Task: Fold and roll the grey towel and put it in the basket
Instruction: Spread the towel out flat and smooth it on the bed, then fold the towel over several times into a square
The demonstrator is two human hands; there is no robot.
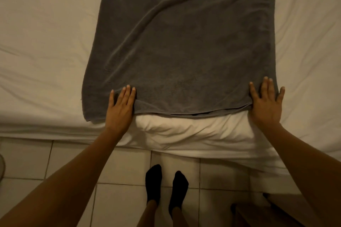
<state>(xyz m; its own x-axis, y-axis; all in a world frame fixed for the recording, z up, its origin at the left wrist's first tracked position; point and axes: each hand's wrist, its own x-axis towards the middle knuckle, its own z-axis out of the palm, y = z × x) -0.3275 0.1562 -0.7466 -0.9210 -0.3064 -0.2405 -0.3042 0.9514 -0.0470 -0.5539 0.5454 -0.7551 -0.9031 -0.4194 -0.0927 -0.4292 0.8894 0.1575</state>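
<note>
The far end of the grey towel (180,46) runs out of the top of the frame, bunched into folds there, so its full length cannot be seen. The basket is nowhere in view. At the near right corner a dark wooden thing (258,214) is cut off and too dim to identify; a pale curved edge at the far left of the floor (120,199) is likewise unclear.

The towel lies spread on the white bed (42,51), its near edge just short of the bed's near side, with diagonal creases across it.

The left hand (120,108) lies flat, palm down, on the towel's near edge a little in from the left corner, fingers straight and close together, gripping nothing. The right hand (265,105) lies flat on the near right corner, fingers straight and slightly spread, the outermost one on the sheet beside the towel; it also grips nothing.

Two feet in black socks (166,188) stand on the tiles.
</note>
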